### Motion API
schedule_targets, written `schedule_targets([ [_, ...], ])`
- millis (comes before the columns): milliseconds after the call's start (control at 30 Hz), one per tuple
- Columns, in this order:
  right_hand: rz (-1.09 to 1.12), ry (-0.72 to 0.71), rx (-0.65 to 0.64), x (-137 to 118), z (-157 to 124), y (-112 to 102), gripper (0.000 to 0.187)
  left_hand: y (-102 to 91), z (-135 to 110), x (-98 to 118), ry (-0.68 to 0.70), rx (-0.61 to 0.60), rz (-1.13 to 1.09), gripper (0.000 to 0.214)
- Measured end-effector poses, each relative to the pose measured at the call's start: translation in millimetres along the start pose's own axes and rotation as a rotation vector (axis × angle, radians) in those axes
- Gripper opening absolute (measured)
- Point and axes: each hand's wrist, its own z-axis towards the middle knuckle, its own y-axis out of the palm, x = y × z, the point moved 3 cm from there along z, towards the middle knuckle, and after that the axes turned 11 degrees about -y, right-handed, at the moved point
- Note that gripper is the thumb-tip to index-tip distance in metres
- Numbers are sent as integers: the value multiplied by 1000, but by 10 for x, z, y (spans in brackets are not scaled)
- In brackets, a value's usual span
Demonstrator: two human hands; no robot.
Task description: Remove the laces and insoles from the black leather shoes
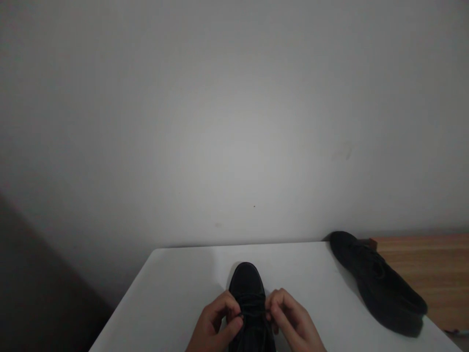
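A black lace-up shoe points toe-away on the white table, its heel end cut off by the bottom of the view. Dark shoelaces cross over its top. On the shoe's left side, my left hand pinches a lace between thumb and forefinger. My right hand mirrors it on the right side, thumb and finger closed on the lace there. The lace stretches across the shoe between both hands. Much of the lacing nearer to me is dark and hard to make out.
Another black shoe lies at the right edge of the white table, toe toward the wall. Beyond it is a wooden surface. A pale wall rises right behind the table. A dark area borders the left.
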Motion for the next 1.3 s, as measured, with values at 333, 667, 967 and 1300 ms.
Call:
schedule_targets([
  [333, 113, 39, -18, 90, 5, -11, 43, 1, 8, -105, -183, 199, -148, 43],
  [667, 43, 64, 29, 140, -1, -68, 39, 19, 34, -82, -214, 235, -146, 50],
  [967, -48, 78, 30, 95, 39, -63, 46, 8, 33, -69, -210, 242, -140, 50],
  [1300, 25, -118, -179, -206, 66, -56, 28, 18, 50, -50, -237, 239, -154, 53],
])
